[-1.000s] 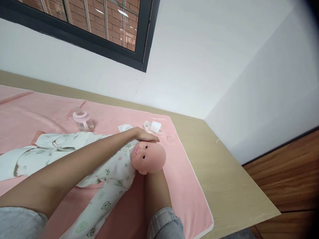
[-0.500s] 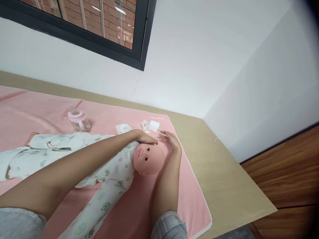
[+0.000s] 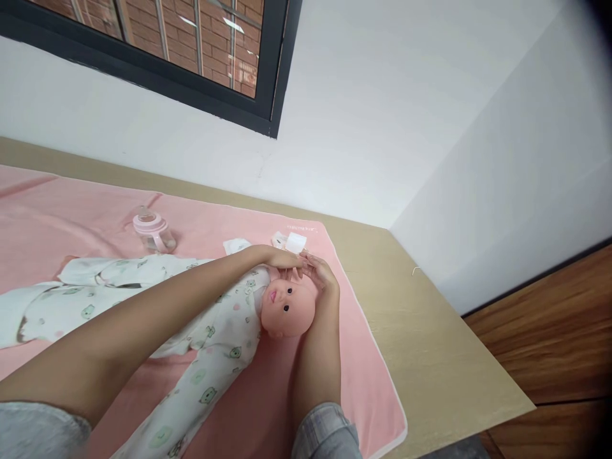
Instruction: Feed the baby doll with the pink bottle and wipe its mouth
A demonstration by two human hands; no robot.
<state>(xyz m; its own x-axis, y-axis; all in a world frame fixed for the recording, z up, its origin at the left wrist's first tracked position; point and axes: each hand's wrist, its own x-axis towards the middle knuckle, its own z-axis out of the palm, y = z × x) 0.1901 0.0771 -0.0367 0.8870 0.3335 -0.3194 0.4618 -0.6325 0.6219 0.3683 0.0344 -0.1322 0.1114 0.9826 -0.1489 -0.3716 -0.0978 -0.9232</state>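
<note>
Head view: left forearm hides part of the doll, lying on the pink blanket; one leg cut off at left border. Left hand and right hand meet beside its head, fingers overlapping; can't tell if gripping. Wooden table extends past blanket's right edge. White lettering near corner, unreadable.

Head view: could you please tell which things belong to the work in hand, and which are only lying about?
Seemingly in use:
doll's head
left hand and right hand, both beside it
pink blanket, underneath

Seemingly lying about:
feeding bottle
small white object, near the hands
</note>
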